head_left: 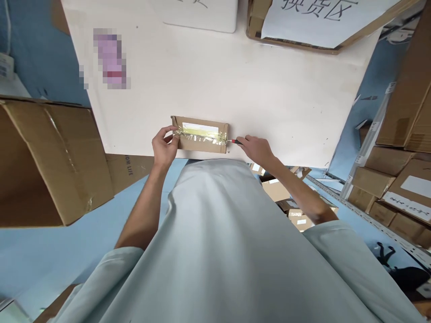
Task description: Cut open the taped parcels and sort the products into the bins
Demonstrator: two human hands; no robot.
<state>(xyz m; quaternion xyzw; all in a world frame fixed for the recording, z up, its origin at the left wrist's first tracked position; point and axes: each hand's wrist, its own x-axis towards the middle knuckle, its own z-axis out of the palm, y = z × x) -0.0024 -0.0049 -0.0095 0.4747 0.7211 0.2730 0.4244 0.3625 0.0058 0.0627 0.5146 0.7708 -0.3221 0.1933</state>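
Observation:
A small flat cardboard box (202, 146) lies near the front edge of the white table, with a white and yellowish label and shiny clear tape across its top. My left hand (164, 146) pinches the left end of this box between thumb and fingers. In my right hand (254, 147) is a slim tool with a red and black handle (237, 142). Its thin metal tip touches or nearly touches the box's right end; I cannot tell which kind of blade or point it has.
A cardboard box with a handwritten paper sheet (303, 22) stands at the table's back right, beside a white board (202, 13). A blurred pink item (112, 58) lies back left. One large open carton (67, 157) is left of the table; stacked cartons (387, 175) are at right.

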